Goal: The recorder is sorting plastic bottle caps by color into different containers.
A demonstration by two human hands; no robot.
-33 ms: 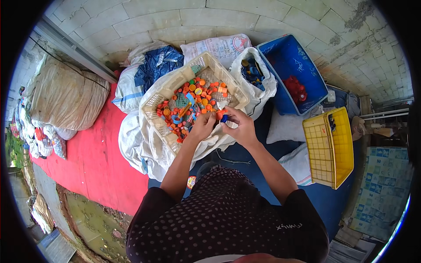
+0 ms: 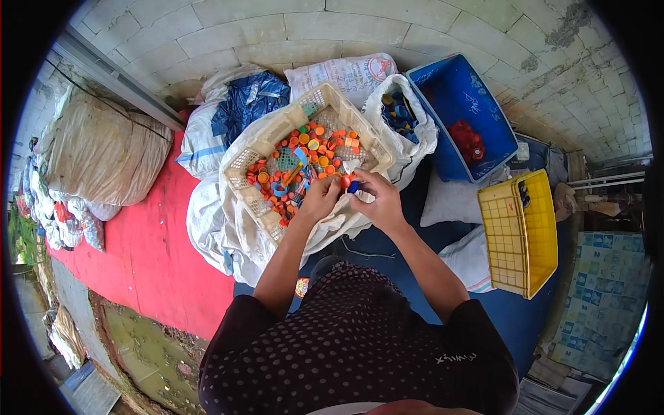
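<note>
Both hands meet over the near right part of a cream plastic crate (image 2: 235, 160) strewn with mostly orange bottle caps (image 2: 313, 144), with some yellow, green and blue pieces among them. The fingers of my left hand (image 2: 321, 198) are closed, with their tips on an orange-red bottle cap (image 2: 346, 180). Right beside it, a dark blue bottle cap (image 2: 353, 187) is pinched between the thumb and fingers of my right hand (image 2: 380, 198). A small white piece (image 2: 351, 166) lies just beyond the fingertips.
White sacking (image 2: 214, 221) spreads around the crate. To its right stand an open white sack (image 2: 423, 142) of dark and blue caps, a blue bin (image 2: 498, 131) holding red pieces, and a yellow crate (image 2: 505, 235) on its side. A block wall (image 2: 373, 29) closes off the back.
</note>
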